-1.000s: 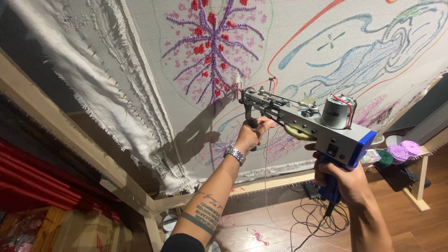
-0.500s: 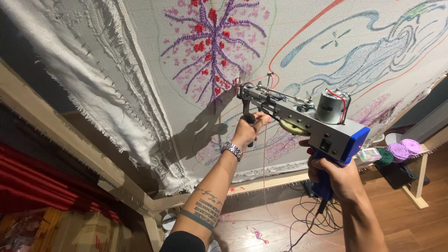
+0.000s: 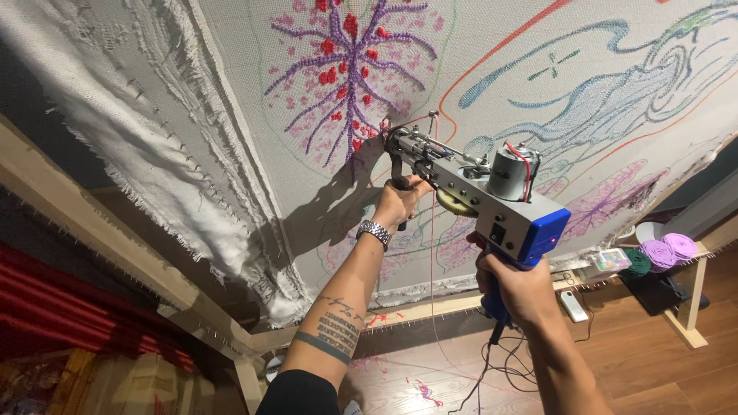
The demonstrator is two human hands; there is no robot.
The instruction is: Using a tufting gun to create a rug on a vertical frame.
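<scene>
A grey and blue tufting gun [image 3: 492, 192] is held up against a stretched white cloth [image 3: 492, 84]. My left hand [image 3: 398, 201], with a metal watch on the wrist, grips the gun's black front handle. My right hand [image 3: 516, 286] is closed around the blue rear grip. The gun's needle end touches the cloth at the lower edge of a purple branching motif with red spots [image 3: 350, 69]. A pink yarn strand [image 3: 432, 253] hangs down from the gun.
The cloth is pinned to a wooden frame [image 3: 100, 238]. Blue and orange line work [image 3: 615, 84] fills the cloth's right side. Green and purple yarn cones [image 3: 661, 253] sit on a shelf at the right. Cables [image 3: 500, 369] lie on the wooden floor.
Both hands and the gun have shifted slightly up and left along the cloth, bringing the needle end closer to the bottom of the purple motif.
</scene>
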